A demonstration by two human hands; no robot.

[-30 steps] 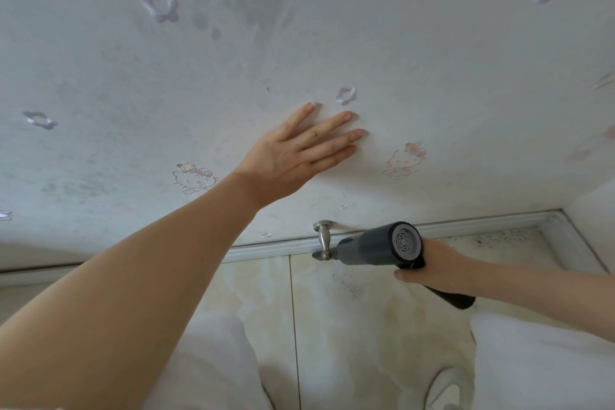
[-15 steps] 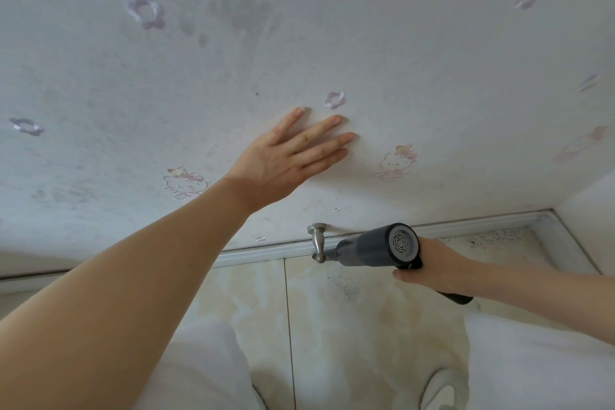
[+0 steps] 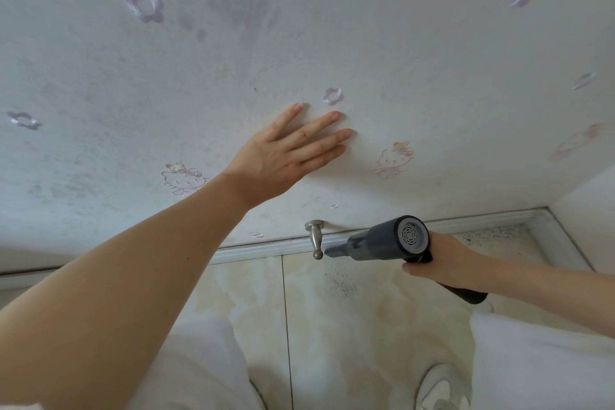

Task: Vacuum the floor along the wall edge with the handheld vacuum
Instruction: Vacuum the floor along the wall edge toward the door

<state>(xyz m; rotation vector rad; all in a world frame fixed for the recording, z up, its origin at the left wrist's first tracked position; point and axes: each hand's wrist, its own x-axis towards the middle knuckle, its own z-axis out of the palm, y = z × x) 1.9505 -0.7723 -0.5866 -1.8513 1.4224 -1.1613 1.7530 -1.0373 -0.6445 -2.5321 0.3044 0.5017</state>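
Both hands engaged: right hand [image 3: 442, 260] fingers wrap the handheld vacuum [image 3: 382, 240], nozzle low beside the baseboard [image 3: 266, 248]; left hand [image 3: 283, 153] lies flat, fingers straight, on the wall [image 3: 399, 43]. Advisable: keep nozzle tight to the edge, clearing the door stopper [image 3: 315, 236].

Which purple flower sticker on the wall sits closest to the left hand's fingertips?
The small purple flower sticker just above the left hand, beside its fingertips. The other flower stickers sit far off toward the wall's upper corners and left edge.

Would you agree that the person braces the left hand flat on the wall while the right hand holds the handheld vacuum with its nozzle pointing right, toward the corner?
Not quite: the head view shows the handheld vacuum in the right hand with its nozzle pointing left, toward the metal door stopper, away from the corner. The left hand does lie flat on the wall.
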